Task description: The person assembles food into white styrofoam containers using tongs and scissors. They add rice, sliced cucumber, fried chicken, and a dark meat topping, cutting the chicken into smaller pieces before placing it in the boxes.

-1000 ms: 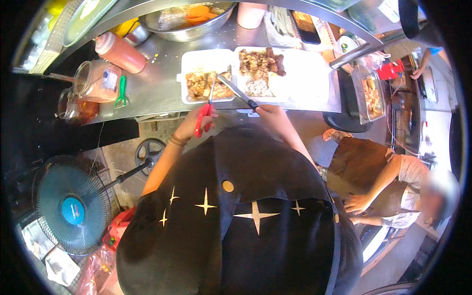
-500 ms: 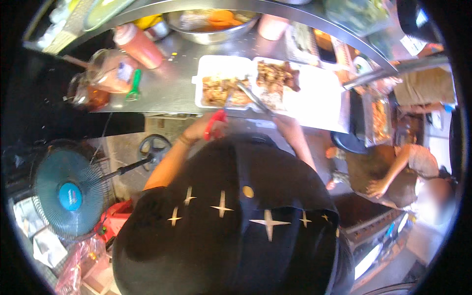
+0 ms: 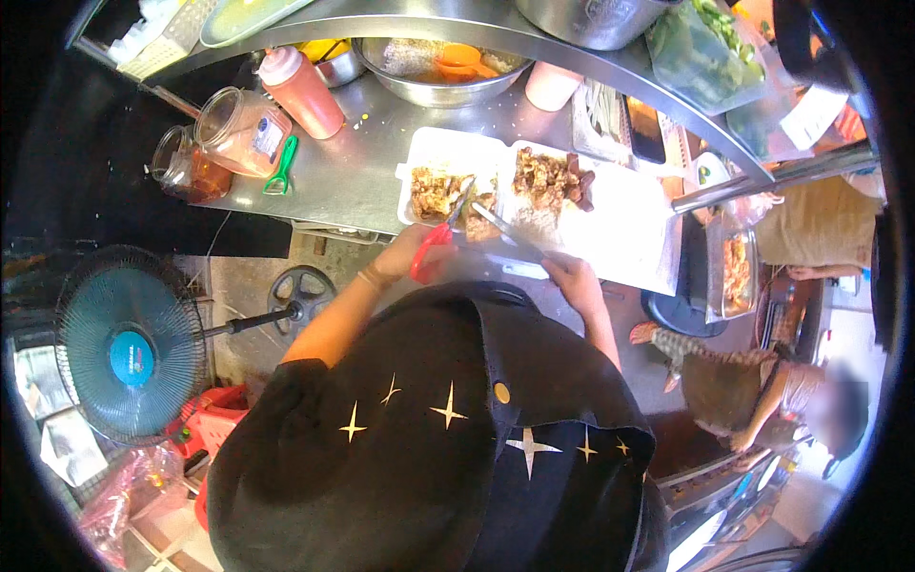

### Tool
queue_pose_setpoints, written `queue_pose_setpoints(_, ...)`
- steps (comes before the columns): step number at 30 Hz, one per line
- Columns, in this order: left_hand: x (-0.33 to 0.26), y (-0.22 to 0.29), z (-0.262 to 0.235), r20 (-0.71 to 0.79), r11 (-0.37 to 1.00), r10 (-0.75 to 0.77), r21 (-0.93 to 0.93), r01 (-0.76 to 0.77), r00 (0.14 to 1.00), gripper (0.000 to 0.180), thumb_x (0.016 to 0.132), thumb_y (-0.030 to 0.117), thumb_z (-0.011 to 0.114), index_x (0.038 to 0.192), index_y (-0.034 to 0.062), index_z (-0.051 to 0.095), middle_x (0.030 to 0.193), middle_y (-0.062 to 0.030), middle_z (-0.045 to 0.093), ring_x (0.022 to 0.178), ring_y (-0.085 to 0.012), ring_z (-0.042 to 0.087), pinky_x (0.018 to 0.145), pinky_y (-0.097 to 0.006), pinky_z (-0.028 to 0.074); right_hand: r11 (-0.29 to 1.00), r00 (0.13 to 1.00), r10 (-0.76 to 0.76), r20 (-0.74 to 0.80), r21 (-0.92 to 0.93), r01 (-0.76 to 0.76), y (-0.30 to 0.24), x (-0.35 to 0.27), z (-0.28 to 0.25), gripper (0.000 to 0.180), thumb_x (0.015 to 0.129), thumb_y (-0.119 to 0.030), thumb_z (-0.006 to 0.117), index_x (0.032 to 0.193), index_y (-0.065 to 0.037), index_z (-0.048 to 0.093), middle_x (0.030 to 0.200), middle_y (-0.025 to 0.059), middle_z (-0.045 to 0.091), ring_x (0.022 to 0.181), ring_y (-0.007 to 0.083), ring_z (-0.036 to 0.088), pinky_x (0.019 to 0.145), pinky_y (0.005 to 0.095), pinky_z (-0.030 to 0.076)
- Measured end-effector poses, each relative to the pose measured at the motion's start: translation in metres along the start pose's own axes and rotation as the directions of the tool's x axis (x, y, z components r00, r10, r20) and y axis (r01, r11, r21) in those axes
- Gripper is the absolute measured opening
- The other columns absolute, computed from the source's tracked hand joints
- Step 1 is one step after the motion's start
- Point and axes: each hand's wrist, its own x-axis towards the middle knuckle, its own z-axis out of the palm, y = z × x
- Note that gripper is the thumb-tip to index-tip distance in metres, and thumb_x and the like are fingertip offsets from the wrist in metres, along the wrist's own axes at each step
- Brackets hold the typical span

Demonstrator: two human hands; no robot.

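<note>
My left hand (image 3: 400, 252) is closed round the red handles of a pair of scissors (image 3: 432, 255), whose blades reach over a white foam box (image 3: 456, 143). Chopped browned meat (image 3: 435, 194) lies in that box. My right hand (image 3: 575, 280) grips metal tongs (image 3: 513, 235) that slant up to the left. Their tips meet a larger piece of meat (image 3: 482, 227) beside the scissor blades. Right next to this lies another foam section with dark chopped meat (image 3: 551, 178) over what looks like rice; whether both are one box I cannot tell.
Behind stand a steel bowl (image 3: 443, 93) with an orange scoop, a pink squeeze bottle (image 3: 303, 92) and jars (image 3: 243, 133). A green peeler (image 3: 281, 170) lies left. A steel shelf (image 3: 457, 31) overhangs the counter. A fan (image 3: 132, 348) stands left; another person (image 3: 734, 391) is at right.
The whole view has shifted, so the counter things appear lower and further right. Scissors and tongs stay in my hands, with the scissor blades now clearly visible at the meat.
</note>
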Motion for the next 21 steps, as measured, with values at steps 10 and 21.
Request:
queue_pose_setpoints(10,-0.036,0.001,0.008,0.061,0.913,0.129,0.383,-0.143,0.99,0.044,0.08,0.013,0.061,0.12,-0.0004,0.047,0.104,-0.0066,0.058,0.087,-0.0135,0.055,0.078,-0.029,0.047,0.777,0.986,0.152,-0.061,0.624,-0.081,-0.033,-0.018,-0.001,0.024,0.091,-0.022,0.056,0.085,0.001,0.062,0.058,-0.0046,0.044,0.051,0.0037,0.035,0.046,0.0218,0.025)
queue_pose_setpoints(21,-0.028,0.009,0.042,-0.131,0.99,0.1,0.112,-0.085,0.986,0.023,0.087,0.018,0.059,0.099,-0.0009,0.054,0.081,-0.0063,0.066,0.057,-0.0087,0.057,0.052,-0.023,0.048,0.726,0.997,0.06,0.043,0.684,-0.073,-0.032,-0.03,0.024,0.032,0.093,-0.029,0.052,0.11,-0.002,0.06,0.064,-0.0031,0.051,0.053,0.0056,0.041,0.048,0.0208,0.033)
